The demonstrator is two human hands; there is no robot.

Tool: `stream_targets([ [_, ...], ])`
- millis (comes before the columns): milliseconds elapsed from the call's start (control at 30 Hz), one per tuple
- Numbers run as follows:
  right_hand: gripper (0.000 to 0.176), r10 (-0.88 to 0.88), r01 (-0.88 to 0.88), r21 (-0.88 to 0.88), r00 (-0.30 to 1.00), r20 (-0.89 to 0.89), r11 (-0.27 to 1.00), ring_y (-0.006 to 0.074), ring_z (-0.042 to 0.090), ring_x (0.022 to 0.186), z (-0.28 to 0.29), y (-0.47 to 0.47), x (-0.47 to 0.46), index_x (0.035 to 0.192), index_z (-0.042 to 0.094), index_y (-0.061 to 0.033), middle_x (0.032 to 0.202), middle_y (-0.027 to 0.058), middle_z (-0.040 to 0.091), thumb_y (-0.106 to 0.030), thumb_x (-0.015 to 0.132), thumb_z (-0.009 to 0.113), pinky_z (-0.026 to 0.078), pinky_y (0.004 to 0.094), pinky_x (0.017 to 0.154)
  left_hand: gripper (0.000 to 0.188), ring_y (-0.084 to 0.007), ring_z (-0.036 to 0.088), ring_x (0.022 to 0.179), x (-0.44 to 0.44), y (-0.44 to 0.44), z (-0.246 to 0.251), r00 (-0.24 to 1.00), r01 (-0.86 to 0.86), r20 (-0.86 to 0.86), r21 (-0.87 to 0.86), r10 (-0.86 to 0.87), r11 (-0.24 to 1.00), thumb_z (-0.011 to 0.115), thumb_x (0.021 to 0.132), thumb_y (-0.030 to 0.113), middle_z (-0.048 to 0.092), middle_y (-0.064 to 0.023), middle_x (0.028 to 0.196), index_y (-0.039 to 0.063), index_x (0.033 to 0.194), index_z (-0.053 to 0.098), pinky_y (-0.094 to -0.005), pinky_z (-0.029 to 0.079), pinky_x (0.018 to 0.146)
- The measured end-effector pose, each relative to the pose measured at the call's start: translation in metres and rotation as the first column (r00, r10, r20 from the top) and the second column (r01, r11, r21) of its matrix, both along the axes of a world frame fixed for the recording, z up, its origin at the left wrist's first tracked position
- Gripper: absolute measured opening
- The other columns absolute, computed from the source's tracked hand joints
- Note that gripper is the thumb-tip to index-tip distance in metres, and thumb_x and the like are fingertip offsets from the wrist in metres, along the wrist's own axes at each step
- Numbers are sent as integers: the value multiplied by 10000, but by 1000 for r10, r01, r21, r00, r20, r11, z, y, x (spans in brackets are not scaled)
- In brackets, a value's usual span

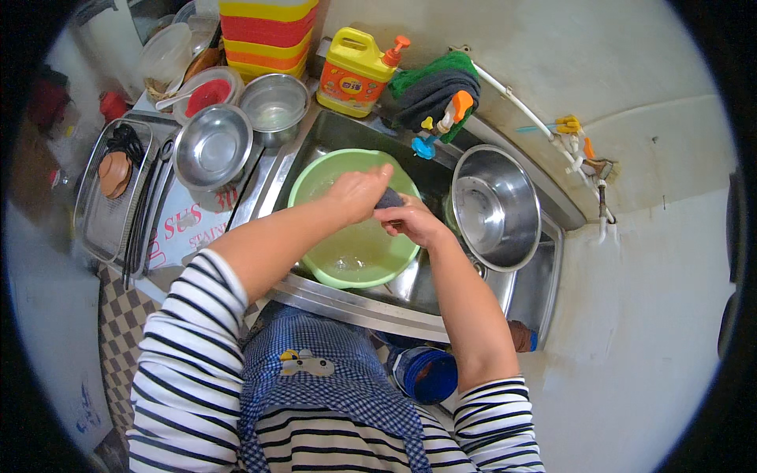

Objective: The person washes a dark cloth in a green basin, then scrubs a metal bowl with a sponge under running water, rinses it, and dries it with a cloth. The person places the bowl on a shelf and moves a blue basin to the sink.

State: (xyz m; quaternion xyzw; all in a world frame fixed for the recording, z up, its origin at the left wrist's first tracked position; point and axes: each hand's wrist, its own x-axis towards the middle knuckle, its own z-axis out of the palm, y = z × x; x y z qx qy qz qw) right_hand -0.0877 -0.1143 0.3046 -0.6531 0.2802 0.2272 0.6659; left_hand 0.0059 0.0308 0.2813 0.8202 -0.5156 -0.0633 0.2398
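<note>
Both hands are together over a light green plastic basin (337, 275) that holds water and stands in a stainless steel sink. My right hand (410, 220) is closed around a small dark grey object (389, 201), perhaps a scouring pad or cloth. My left hand (362, 192) lies against the same object's upper left side, its fingers pointing up and right; whether it grips anything is hidden. Just right of the basin, a large steel bowl (497, 207) leans in the sink. Above it a faucet with an orange handle (461, 105) and a blue nozzle (423, 146) points down.
A yellow detergent jug (355, 80) with an orange pump stands behind the sink, beside green and dark cloths (440, 83). Steel bowls (213, 148), a wire basket (112, 195) and stacked coloured containers (269, 35) occupy the left counter. A blue bucket (430, 375) stands below the sink's front edge.
</note>
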Motion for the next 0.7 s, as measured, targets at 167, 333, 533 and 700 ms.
stream_targets([
  [167, 520, -476, 379, 335, 831, 286, 862, 163, 576, 953, 5, -1, -27, 1247, 496, -64, 1076, 67, 587, -149, 787, 723, 479, 283, 776, 412, -270, 659, 779, -10, 12, 32, 157, -51, -986, 52, 60, 997, 575, 893, 207, 577, -177, 1025, 19, 1201, 378, -353, 554, 585],
  [333, 575, -158, 234, -120, 880, 448, 965, 167, 549, 996, 32, 17, -29, 1291, 476, -64, 1104, 116, 573, -124, 777, 729, 455, 272, 847, 309, -161, 602, 904, 9, 25, 15, 451, -252, -872, 80, 190, 965, 510, 939, 286, 613, -69, 1025, 47, 1123, 576, -329, 541, 670],
  [533, 224, 9, 189, -476, 924, 382, 859, 77, 491, 620, 59, 4, -61, 1043, 614, -37, 749, 1, 561, -211, 906, 580, 418, 241, 583, 416, -157, 604, 916, 30, 51, 32, 184, -591, -979, -39, 88, 806, 568, 913, 342, 616, -44, 1058, 60, 1216, 518, -341, 503, 764],
  [700, 217, -165, 480, -296, 709, 686, 826, 38, 481, 725, 76, -4, -52, 919, 615, -51, 779, -57, 536, -251, 942, 536, 403, 210, 643, 692, -257, 476, 1159, 6, 53, 44, -70, -434, -992, -64, -104, 899, 549, 836, 592, 459, -126, 1295, 107, 1312, 418, -372, 370, 984],
])
